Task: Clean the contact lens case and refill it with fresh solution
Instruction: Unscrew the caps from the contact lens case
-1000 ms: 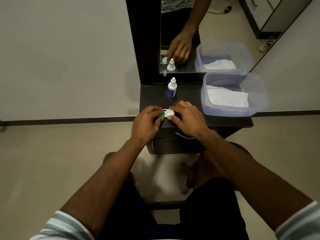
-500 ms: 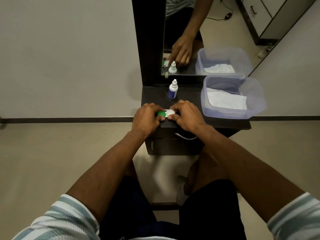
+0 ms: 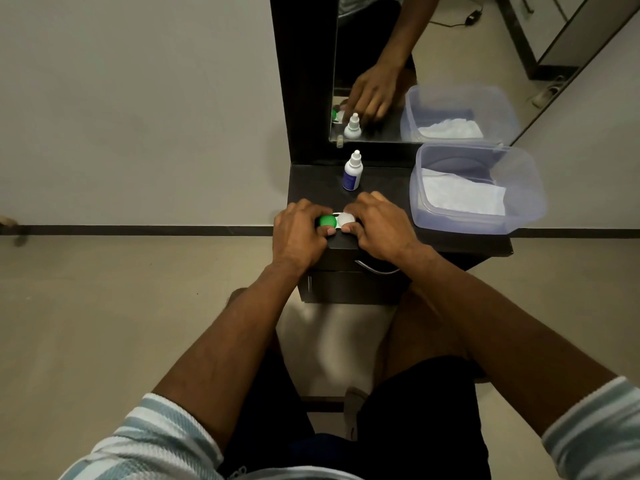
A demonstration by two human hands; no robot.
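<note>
Standing on the dark table (image 3: 381, 178), the tub (image 3: 478, 188) of tissue and the bottle (image 3: 352, 169) wait within reach while, at the near edge, the left hand (image 3: 299, 233) and right hand (image 3: 379, 226) pinch the case (image 3: 336, 220) by its green and white caps, probably to unscrew them.

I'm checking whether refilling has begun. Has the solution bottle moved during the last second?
No. The solution bottle stands upright at the same spot on the dark tabletop, just before the mirror, beyond both hands; the camera shifted, not the bottle.
</note>
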